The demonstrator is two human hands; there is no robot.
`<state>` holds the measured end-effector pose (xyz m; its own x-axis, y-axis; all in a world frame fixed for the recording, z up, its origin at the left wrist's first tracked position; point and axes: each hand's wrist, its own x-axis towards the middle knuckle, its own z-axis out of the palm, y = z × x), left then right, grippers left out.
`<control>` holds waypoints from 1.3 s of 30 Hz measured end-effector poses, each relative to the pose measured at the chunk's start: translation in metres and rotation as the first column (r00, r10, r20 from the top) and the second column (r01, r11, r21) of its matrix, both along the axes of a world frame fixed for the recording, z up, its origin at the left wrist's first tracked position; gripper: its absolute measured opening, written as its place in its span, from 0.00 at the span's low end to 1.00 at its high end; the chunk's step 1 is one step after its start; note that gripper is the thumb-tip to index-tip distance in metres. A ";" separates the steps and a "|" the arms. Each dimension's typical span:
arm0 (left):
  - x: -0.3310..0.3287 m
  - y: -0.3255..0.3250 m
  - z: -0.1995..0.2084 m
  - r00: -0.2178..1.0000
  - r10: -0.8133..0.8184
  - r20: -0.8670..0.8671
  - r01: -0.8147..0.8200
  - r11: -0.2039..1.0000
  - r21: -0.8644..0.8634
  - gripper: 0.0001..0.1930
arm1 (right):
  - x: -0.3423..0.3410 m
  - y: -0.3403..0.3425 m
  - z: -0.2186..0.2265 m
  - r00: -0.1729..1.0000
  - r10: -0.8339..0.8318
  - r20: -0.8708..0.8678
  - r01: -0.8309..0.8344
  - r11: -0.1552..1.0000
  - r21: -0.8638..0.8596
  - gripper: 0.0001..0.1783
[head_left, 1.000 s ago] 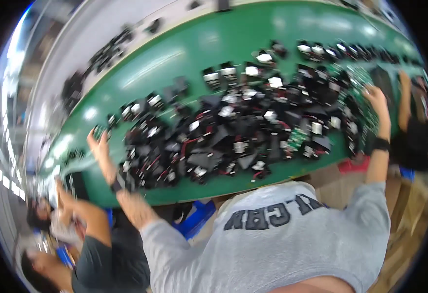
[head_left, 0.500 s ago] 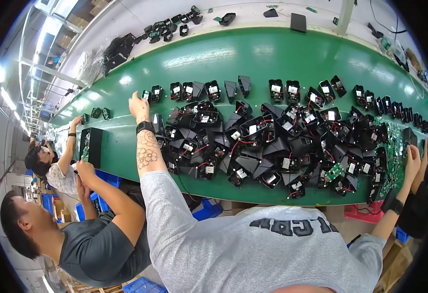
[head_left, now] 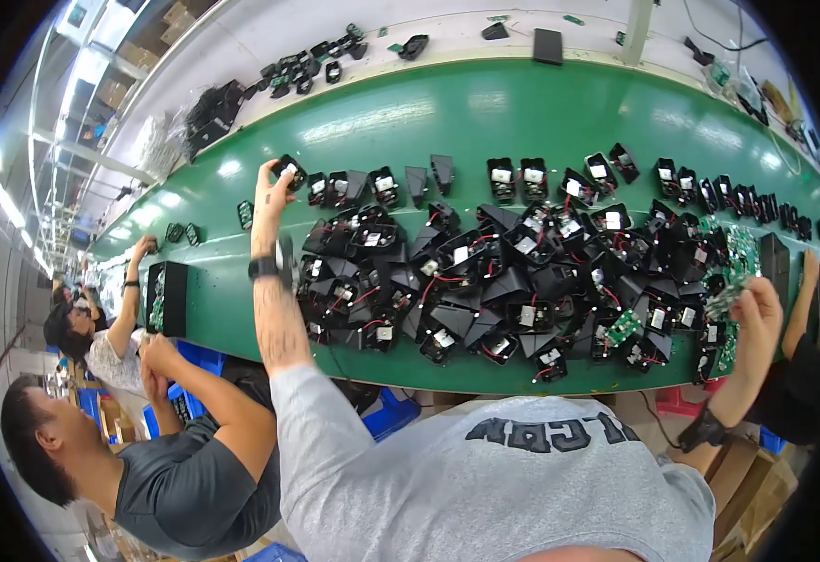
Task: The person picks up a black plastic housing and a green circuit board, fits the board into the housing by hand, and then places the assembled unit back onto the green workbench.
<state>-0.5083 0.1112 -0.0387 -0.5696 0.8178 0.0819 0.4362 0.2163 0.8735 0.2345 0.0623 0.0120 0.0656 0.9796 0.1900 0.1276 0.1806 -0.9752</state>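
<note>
In my left hand, up at the left end of the back row, the fingers are closed on a small black plastic housing with a white part inside. Another black housing stands on the table just left of that hand. My right hand pinches a green circuit board, blurred by motion, above the right end of the table. Below and beside it lies a heap of green circuit boards. Between my arms spreads a large pile of black housings with red wires and white parts.
A row of black housings runs behind the pile on the green table. A shelf behind holds more housings. To my left, a co-worker sits near a black box of boards. Another person's arm is at far right.
My left hand has taken hold of a black housing and lifted it. My right hand has moved left and nearer from the board heap, now with a circuit board in its fingers.
</note>
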 end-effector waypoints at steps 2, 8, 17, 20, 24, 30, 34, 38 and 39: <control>0.107 -0.016 0.050 0.970 -0.181 0.160 0.160 0.977 0.138 0.20 | -0.051 -0.005 -0.007 0.980 0.124 -0.158 -0.145 0.980 -0.133 0.07; 0.329 -0.106 0.099 0.797 -0.480 0.368 0.476 0.873 0.107 0.21 | -0.174 0.006 -0.022 0.667 0.408 -0.623 -0.620 0.768 -0.161 0.14; 0.382 -0.105 0.064 0.714 -0.533 0.453 0.530 0.835 0.147 0.21 | -0.174 -0.001 -0.050 0.437 0.234 -0.869 -0.727 0.661 -0.187 0.12; 0.388 -0.106 0.067 0.711 -0.539 0.451 0.548 0.827 0.125 0.21 | -0.173 -0.002 -0.048 0.456 0.186 -0.871 -0.700 0.679 -0.221 0.12; 0.394 -0.105 0.068 0.695 -0.529 0.488 0.545 0.829 0.122 0.21 | -0.173 -0.003 -0.048 0.469 0.176 -0.865 -0.697 0.676 -0.241 0.11; 0.395 -0.102 0.061 0.705 -0.529 0.472 0.544 0.831 0.119 0.21 | -0.169 -0.005 -0.052 0.453 0.252 -0.855 -0.723 0.665 -0.187 0.11; 0.394 -0.102 0.057 0.716 -0.539 0.444 0.548 0.828 0.121 0.21 | -0.169 -0.006 -0.050 0.449 0.269 -0.852 -0.731 0.659 -0.177 0.12; 0.395 -0.103 0.057 0.723 -0.559 0.405 0.567 0.816 0.113 0.20 | -0.170 -0.005 -0.051 0.473 0.254 -0.843 -0.708 0.680 -0.193 0.12; 0.395 -0.103 0.056 0.721 -0.568 0.398 0.575 0.810 0.114 0.20 | -0.170 -0.005 -0.053 0.473 0.255 -0.843 -0.710 0.677 -0.193 0.12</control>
